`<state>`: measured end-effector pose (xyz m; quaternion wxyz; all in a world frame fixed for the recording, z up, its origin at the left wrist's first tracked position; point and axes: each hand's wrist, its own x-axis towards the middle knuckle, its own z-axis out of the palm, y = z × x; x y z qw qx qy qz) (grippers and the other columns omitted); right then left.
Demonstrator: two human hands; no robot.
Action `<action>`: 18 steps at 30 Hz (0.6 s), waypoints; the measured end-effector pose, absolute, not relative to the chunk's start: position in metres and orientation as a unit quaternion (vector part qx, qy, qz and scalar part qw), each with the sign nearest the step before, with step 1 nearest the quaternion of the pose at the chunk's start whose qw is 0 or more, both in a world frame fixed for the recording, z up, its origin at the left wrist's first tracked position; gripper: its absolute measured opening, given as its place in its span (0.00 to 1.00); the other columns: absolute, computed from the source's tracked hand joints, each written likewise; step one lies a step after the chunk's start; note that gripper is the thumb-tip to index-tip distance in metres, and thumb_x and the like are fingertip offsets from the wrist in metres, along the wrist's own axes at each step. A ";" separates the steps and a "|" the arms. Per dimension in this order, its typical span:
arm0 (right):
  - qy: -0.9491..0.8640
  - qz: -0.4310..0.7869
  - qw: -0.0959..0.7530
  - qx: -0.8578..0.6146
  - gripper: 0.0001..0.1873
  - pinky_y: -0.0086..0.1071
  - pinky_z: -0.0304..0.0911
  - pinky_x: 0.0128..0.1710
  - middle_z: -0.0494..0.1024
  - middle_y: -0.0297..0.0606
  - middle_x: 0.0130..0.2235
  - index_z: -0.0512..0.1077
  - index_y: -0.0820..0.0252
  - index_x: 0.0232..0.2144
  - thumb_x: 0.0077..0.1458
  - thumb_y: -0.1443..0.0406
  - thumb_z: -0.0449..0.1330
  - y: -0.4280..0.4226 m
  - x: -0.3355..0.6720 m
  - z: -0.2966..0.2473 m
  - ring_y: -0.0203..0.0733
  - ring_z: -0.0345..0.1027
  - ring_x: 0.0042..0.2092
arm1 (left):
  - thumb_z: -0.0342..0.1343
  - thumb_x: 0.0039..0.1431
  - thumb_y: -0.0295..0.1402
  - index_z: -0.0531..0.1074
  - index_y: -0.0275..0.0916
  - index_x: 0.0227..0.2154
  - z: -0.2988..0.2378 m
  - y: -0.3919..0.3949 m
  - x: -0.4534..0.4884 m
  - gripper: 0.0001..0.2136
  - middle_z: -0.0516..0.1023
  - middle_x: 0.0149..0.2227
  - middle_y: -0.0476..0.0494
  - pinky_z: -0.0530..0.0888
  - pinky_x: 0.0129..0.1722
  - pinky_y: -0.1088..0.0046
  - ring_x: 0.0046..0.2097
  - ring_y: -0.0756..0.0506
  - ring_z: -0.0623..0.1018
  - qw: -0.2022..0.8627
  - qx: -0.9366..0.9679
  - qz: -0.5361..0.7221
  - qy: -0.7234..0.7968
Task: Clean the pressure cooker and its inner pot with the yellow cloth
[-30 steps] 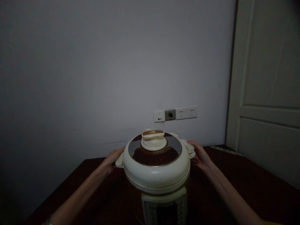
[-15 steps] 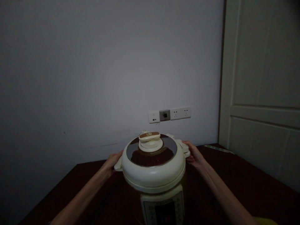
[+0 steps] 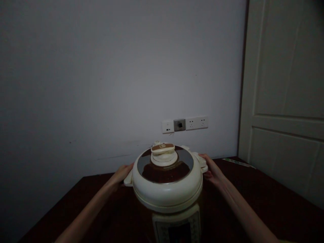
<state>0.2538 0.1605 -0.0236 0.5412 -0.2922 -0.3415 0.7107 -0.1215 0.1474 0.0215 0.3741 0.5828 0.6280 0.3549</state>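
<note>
An electric pressure cooker [image 3: 168, 194] stands upright in front of me, cream and dark brown, its lid on. A knob-like lid handle [image 3: 163, 152] rises from the shiny top, and a control panel [image 3: 177, 227] faces me. My left hand [image 3: 123, 174] is closed around the cooker's left side handle, its fingers partly hidden behind it. On the other side my right hand [image 3: 210, 168] grips the right side handle, thumb on top and fingers beneath.
The cooker is on a dark reddish-brown table [image 3: 253, 199] against a pale wall [image 3: 101, 84]. Wall sockets [image 3: 196, 123] are behind it. A thin printed strip [image 3: 238, 163] lies at the table's back right, near a white panelled door [image 3: 283, 101].
The cooker and both hands appear slightly lower and nearer in the picture. The view has shifted a little, with the sockets and door slightly further right. Both hands keep their hold.
</note>
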 end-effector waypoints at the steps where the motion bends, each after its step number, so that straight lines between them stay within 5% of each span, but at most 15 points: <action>1: -0.344 0.709 0.541 -0.295 0.17 0.15 0.39 0.05 0.58 0.23 0.08 0.61 0.61 0.15 0.47 0.57 0.57 0.161 0.254 -0.024 0.22 0.42 0.08 | 0.51 0.40 0.59 0.69 0.35 0.16 0.023 0.151 -0.125 0.26 0.72 0.18 0.45 0.62 0.21 0.74 0.21 0.48 0.69 0.346 0.607 0.330 0.635; 9: -0.388 0.670 0.543 -0.324 0.15 0.16 0.44 0.06 0.62 0.25 0.10 0.66 0.62 0.18 0.53 0.60 0.55 0.163 0.260 -0.023 0.24 0.49 0.09 | 0.43 0.51 0.54 0.73 0.38 0.23 0.040 0.150 -0.128 0.24 0.79 0.32 0.37 0.67 0.32 0.68 0.36 0.39 0.76 0.091 0.686 0.186 0.698; 13: -0.411 0.651 0.545 -0.332 0.09 0.17 0.58 0.13 0.73 0.28 0.19 0.69 0.61 0.29 0.55 0.61 0.55 0.163 0.265 -0.022 0.27 0.62 0.16 | 0.35 0.58 0.51 0.72 0.38 0.26 0.048 0.142 -0.124 0.26 0.78 0.33 0.35 0.68 0.35 0.65 0.37 0.39 0.76 0.007 0.679 0.185 0.711; 18: -0.480 0.673 0.433 -0.360 0.31 0.20 0.55 0.11 0.71 0.36 0.16 0.69 0.64 0.26 0.56 0.44 0.43 0.174 0.289 -0.035 0.31 0.62 0.15 | 0.36 0.60 0.46 0.70 0.36 0.30 0.074 0.147 -0.113 0.22 0.73 0.38 0.35 0.66 0.47 0.63 0.44 0.41 0.72 -0.150 0.693 0.319 0.628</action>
